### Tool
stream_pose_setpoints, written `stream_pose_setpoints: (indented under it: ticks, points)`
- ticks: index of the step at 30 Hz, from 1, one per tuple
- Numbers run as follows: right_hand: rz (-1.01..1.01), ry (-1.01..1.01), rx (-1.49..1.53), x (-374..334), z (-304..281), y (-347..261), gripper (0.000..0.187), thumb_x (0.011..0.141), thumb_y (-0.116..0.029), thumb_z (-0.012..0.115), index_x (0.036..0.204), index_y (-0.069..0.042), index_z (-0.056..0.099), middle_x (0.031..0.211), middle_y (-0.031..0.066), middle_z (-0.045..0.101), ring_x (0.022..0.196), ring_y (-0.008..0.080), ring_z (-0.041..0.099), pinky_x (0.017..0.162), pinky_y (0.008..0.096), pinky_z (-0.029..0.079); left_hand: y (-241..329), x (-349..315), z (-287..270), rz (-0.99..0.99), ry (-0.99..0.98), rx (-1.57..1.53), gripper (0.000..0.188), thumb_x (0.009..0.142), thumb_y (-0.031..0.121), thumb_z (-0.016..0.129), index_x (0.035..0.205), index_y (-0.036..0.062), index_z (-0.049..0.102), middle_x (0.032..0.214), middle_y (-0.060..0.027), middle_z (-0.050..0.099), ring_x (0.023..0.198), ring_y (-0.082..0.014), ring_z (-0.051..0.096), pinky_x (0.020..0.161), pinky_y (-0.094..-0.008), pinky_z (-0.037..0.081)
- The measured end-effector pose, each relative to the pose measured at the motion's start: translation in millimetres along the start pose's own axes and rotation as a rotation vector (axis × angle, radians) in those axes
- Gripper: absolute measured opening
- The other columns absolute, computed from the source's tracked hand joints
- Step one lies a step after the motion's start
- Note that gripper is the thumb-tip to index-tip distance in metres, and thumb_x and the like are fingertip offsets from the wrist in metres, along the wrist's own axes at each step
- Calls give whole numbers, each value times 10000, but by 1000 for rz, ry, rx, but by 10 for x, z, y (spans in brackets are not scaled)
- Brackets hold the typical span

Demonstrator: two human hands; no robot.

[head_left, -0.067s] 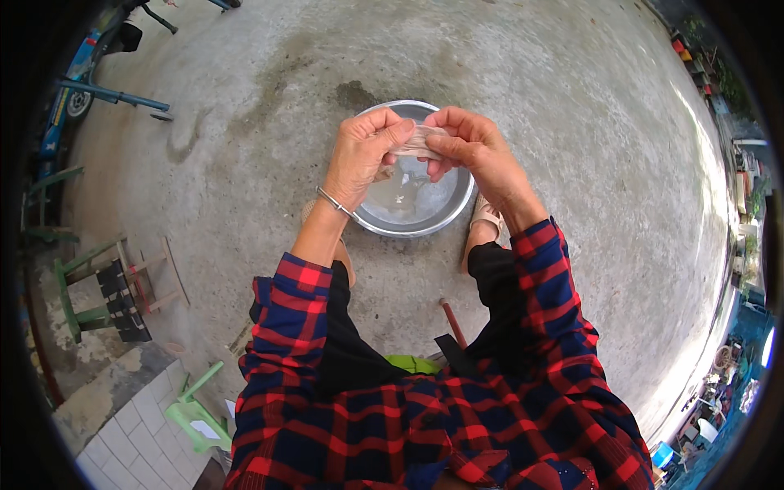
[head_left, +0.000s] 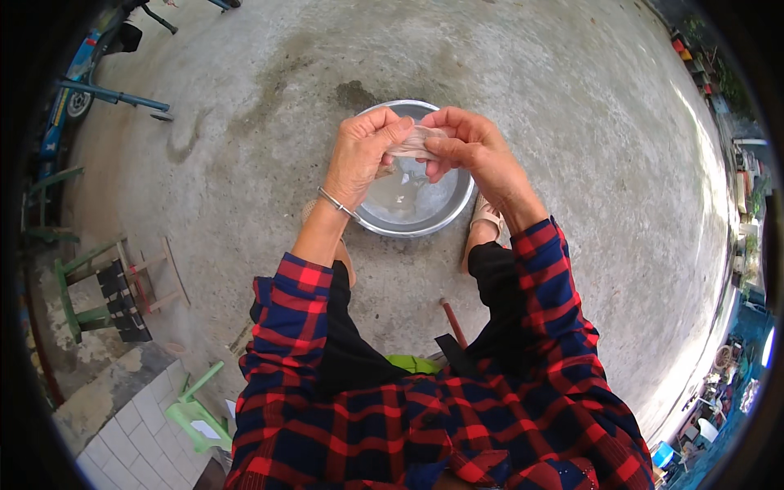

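Note:
A small, wrinkled, pale pinkish-beige cloth [head_left: 415,144] is stretched between my two hands, above the basin. My left hand [head_left: 359,155] pinches its left end between thumb and fingers; a thin metal bangle circles that wrist. At the cloth's right end, my right hand [head_left: 478,153] grips with thumb on top and fingers curled beneath. Under both hands stands a round grey metal basin [head_left: 433,226] holding some water with a bright reflection in it. The basin's far part is partly hidden by my hands.
My feet in beige sandals [head_left: 487,214] flank the basin on the concrete floor [head_left: 621,204]. A reddish stick [head_left: 453,322] lies between my legs. To the left are a green-framed chair [head_left: 82,314] and a light green plastic stool [head_left: 196,420]. Assorted items line the right wall.
The cloth has shifted very slightly between my fingers. Both hands keep nearly the same place and the same grip.

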State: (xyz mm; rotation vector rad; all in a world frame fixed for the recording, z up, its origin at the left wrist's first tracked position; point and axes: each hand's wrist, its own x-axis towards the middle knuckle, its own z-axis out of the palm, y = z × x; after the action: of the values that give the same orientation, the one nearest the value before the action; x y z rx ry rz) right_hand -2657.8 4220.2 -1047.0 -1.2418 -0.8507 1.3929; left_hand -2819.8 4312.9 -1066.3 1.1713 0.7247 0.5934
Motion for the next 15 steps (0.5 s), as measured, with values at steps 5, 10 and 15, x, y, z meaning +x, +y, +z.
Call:
stream_pose_setpoints:
  ticks: [5, 10, 15]
  points:
    - [16, -7, -20, 8, 3, 27, 173, 906, -164, 608, 984, -10, 593, 833, 56, 633, 664, 112, 599, 597, 257, 520, -74, 20, -40, 26, -1, 26, 228, 858, 219, 723, 724, 105, 578, 636, 67, 508, 535, -5, 376, 465, -183, 271]
    - [61, 25, 96, 18, -48, 46, 159, 930, -188, 583, 956, -31, 595, 814, 42, 624, 647, 95, 584, 576, 243, 502, -17, -1, -85, -103, -144, -114, 167, 849, 178, 724, 861, 75, 593, 664, 65, 509, 550, -14, 373, 484, -179, 265]
    - [12, 55, 99, 30, -93, 66, 135, 908, -139, 592, 977, -22, 595, 807, 37, 622, 647, 95, 587, 573, 246, 504, 8, 27, -116, -71, -195, -153, 123, 831, 110, 704, 900, 57, 616, 739, 59, 557, 590, -14, 416, 511, -176, 295]
